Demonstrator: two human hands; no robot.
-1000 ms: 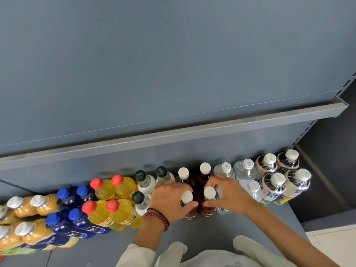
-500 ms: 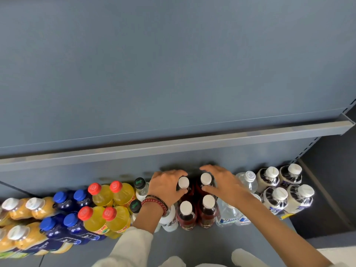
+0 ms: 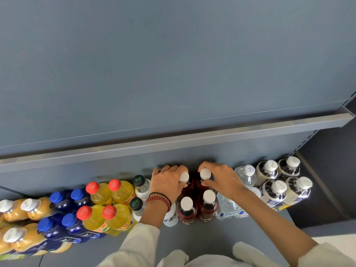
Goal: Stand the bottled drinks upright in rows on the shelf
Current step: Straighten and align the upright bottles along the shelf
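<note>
Your left hand (image 3: pixel 167 185) is curled around the neck of the rear-left red bottle (image 3: pixel 184 178), fingers closed on it just beneath its white cap. Your right hand (image 3: pixel 221 180) is closed in the same way on the rear-right red bottle (image 3: pixel 205 175). Both bottles stand upright at the back of the shelf (image 3: pixel 202 239), directly behind two front red bottles (image 3: pixel 186 209) that also stand upright, forming a two-by-two block. Judged from the present layout, the task is well advanced: orange bottles (image 3: pixel 11 211), blue bottles (image 3: pixel 55 199), yellow bottles (image 3: pixel 113 191), black-capped white bottles (image 3: pixel 141 185), clear bottles (image 3: pixel 247 174) and the dark bottles with white caps (image 3: pixel 279 189) at the right end all stand in paired rows along the shelf. No bottle lies on its side in view. What remains appears limited to seating the two held bottles square against their neighbours and releasing them. Bare shelf surface lies in front of the rows; whether further stock awaits placement cannot be determined from this view.
</note>
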